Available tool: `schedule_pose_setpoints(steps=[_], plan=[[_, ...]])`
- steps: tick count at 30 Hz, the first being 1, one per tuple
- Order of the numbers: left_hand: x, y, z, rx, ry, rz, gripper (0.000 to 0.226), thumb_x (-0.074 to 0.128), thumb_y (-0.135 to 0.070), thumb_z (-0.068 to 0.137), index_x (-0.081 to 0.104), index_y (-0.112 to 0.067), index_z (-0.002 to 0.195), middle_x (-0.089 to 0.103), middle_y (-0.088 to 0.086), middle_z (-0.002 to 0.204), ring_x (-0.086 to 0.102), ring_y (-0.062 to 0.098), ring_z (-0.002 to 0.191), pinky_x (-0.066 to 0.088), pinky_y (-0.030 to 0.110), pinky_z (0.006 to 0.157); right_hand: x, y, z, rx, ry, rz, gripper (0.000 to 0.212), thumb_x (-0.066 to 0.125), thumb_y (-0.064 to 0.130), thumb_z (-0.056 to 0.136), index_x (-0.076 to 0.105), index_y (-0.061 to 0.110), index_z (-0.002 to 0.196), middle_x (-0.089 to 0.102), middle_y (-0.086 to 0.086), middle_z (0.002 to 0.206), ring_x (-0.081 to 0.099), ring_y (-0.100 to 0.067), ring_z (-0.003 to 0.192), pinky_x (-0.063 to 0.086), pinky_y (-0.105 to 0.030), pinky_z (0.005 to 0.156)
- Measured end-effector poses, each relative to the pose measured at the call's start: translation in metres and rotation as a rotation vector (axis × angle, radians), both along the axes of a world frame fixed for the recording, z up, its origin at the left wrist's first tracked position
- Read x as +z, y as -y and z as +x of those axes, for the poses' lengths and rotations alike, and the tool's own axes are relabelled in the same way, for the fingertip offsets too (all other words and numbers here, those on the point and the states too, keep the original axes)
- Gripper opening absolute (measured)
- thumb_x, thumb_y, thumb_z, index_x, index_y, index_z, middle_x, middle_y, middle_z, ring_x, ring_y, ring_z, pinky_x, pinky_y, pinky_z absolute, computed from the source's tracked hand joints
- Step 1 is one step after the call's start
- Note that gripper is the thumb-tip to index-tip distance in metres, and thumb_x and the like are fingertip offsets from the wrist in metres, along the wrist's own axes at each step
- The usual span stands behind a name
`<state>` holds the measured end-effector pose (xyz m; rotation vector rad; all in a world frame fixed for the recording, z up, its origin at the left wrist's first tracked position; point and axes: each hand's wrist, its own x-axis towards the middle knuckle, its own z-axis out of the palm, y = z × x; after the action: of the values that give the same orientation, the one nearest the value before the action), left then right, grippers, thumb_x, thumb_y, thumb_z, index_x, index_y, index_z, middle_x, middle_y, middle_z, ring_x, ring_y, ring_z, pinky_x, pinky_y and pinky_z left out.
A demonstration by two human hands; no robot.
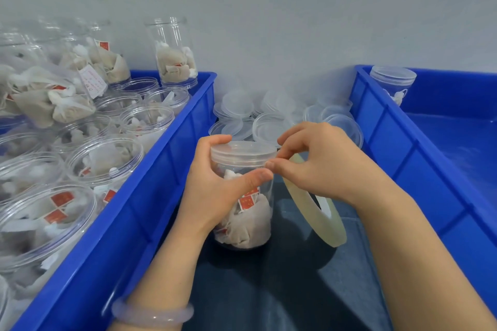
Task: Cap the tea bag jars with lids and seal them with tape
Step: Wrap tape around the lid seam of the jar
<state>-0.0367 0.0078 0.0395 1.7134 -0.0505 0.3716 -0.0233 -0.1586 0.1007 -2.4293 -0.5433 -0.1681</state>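
**Lidded jar held at the rim, tape roll beside it**

Some details are hard to read. The thumb and forefinger of the right hand point(322, 166) are pinched together at the right edge of the lid point(243, 150), seemingly on a clear tape end, though the strip itself cannot be made out. The upper part of the tape roll point(316, 213) is hidden behind that hand. The rest is seen tilted, just right of the jar point(247, 212).

The jar is gripped by the left hand point(215, 191), with the fingers curled round its far side and the thumb pressed on its front. The left side of the jar is covered by the palm. Tea bags with red tags are seen inside, and the lid is seated on top. A pale bracelet point(153, 314) is worn on the left wrist.

The jar is held upright over a dark blue surface point(269, 298), seemingly cloth, between two blue crates. The left crate point(161, 169) is cut off by the frame and is filled with open jars of tea bags point(105, 158). In the right crate point(398, 147), one capped jar point(392, 83) is set in the far left corner. Loose clear lids point(269, 121) are heaped beyond the held jar, against a plain grey wall point(269, 21), and their edges blur together.
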Motion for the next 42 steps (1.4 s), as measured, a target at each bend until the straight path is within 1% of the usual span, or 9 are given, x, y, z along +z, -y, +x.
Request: schedule_pose_setpoints(steps=[2,6,14,19,26,29,32,38,42], plan=[[0.001,-0.002,0.0,0.047,-0.012,0.021,0.081,0.077,-0.061,0.032,0.05,-0.04,0.105,0.06,-0.014,0.109,0.062,0.005,0.1,0.052,0.023,0.08,-0.003,-0.001,0.003,-0.041,0.035,0.052,0.019,0.072,0.05,0.066,0.065,0.032,0.067,0.065,0.01,0.087,0.061,-0.005,0.085,0.05,-0.024,0.073],[0.0,-0.002,-0.002,0.073,-0.022,0.023,0.074,0.081,-0.059,0.039,0.05,-0.04,0.104,0.06,-0.014,0.109,0.063,0.002,0.098,0.054,0.023,0.078,-0.006,0.005,0.008,-0.147,0.002,0.154,0.064,0.071,0.068,0.037,0.044,0.026,0.078,0.055,0.007,0.077,0.051,-0.005,0.066,0.041,-0.015,0.054],[-0.003,-0.004,0.001,0.091,0.018,-0.157,0.064,0.09,-0.039,0.047,0.053,-0.032,0.099,0.065,-0.009,0.092,0.067,-0.003,0.073,0.049,0.011,0.058,-0.008,0.006,0.006,-0.011,-0.536,0.124,0.089,0.05,0.089,0.047,0.047,0.025,0.109,0.072,0.003,0.074,0.071,-0.011,0.063,0.058,-0.036,0.069],[-0.006,-0.011,0.007,0.147,-0.017,-0.25,0.054,0.078,-0.041,0.05,0.054,-0.031,0.097,0.065,-0.007,0.089,0.067,-0.001,0.068,0.051,0.018,0.059,-0.005,0.004,-0.002,0.2,-0.586,-0.009,0.11,0.078,0.058,0.051,0.014,0.042,0.139,0.073,0.01,0.085,0.07,-0.005,0.076,0.053,-0.03,0.082],[-0.01,-0.015,0.008,0.153,-0.017,-0.269,0.066,0.072,-0.056,0.039,0.055,-0.031,0.097,0.066,-0.001,0.097,0.068,0.011,0.081,0.054,0.032,0.073,-0.001,0.002,-0.007,0.232,-0.434,0.073,0.067,0.062,0.021,0.079,0.034,0.04,0.137,0.068,-0.002,0.096,0.067,-0.016,0.09,0.053,-0.036,0.088],[-0.012,-0.016,0.009,0.125,-0.02,-0.268,0.065,0.073,-0.055,0.039,0.055,-0.031,0.097,0.065,-0.002,0.095,0.068,0.011,0.08,0.055,0.033,0.071,0.001,0.002,-0.008,0.189,-0.363,0.17,0.039,0.051,0.038,0.081,0.051,0.048,0.118,0.064,0.019,0.07,0.061,0.003,0.071,0.048,-0.016,0.068],[-0.012,-0.014,0.007,0.077,-0.013,-0.286,0.066,0.073,-0.053,0.039,0.055,-0.029,0.098,0.068,-0.005,0.089,0.069,0.008,0.075,0.055,0.027,0.065,-0.004,0.003,-0.004,0.014,-0.134,0.08,0.053,0.047,0.07,0.067,0.064,0.045,0.11,0.049,0.021,0.053,0.047,0.002,0.06,0.04,-0.021,0.067],[-0.012,-0.01,0.005,0.0,0.005,-0.318,0.067,0.073,-0.047,0.04,0.057,-0.023,0.1,0.07,-0.014,0.078,0.068,0.005,0.074,0.054,0.021,0.063,-0.005,0.004,0.002,-0.01,-0.144,0.024,0.033,0.046,0.062,0.075,0.068,0.05,0.096,0.061,0.009,0.06,0.048,-0.005,0.061,0.051,-0.034,0.072],[-0.012,-0.009,0.005,-0.054,0.0,-0.357,0.066,0.073,-0.044,0.042,0.057,-0.02,0.101,0.07,-0.009,0.079,0.067,0.009,0.073,0.054,0.024,0.063,-0.007,0.007,0.006,-0.023,-0.097,0.03,0.036,0.05,0.065,0.066,0.066,0.054,0.096,0.05,0.027,0.048,0.047,-0.001,0.059,0.041,-0.025,0.066]])
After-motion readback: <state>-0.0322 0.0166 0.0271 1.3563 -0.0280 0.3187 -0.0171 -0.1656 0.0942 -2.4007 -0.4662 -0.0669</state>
